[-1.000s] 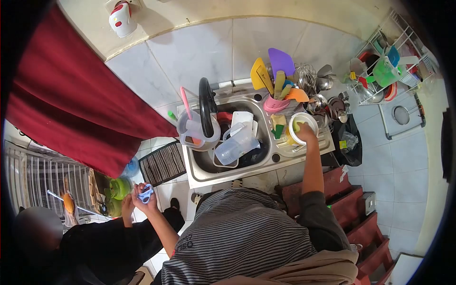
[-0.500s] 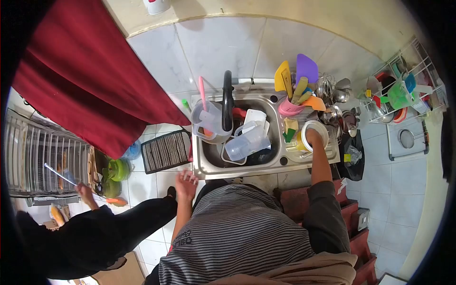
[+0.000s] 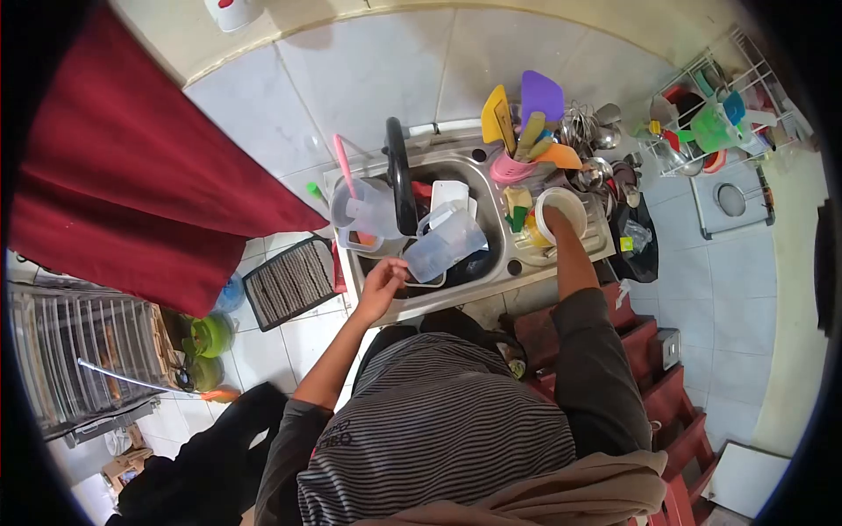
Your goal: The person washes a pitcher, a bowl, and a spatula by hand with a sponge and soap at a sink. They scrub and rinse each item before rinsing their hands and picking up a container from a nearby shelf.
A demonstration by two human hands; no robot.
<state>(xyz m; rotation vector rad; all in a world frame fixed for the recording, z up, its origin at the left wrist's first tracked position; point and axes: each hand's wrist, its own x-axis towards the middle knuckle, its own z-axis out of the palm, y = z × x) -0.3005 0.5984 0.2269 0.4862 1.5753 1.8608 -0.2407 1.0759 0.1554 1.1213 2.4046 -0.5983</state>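
Note:
My left hand is over the sink's front left rim, fingers loosely bent and apart, with nothing in it. Just to its right, a clear plastic jug lies tilted in the sink. My right hand is at the near rim of a white tub on the drainboard, gripping it; its fingertips are partly hidden inside. A yellow item sits against the tub's left side. Behind it lies a yellow-and-green sponge. A large translucent pitcher with a pink-handled utensil stands in the sink's left end.
A black faucet arches over the sink. Behind the drainboard, a pink holder carries spatulas beside metal utensils. A wire rack hangs at right. On the left are a red curtain, a striped mat and another person's dark clothing.
My left hand has moved up and right from beside the sink to its front rim near the jug. My right hand stays at the tub. The view has shifted; the other person's hand has left view.

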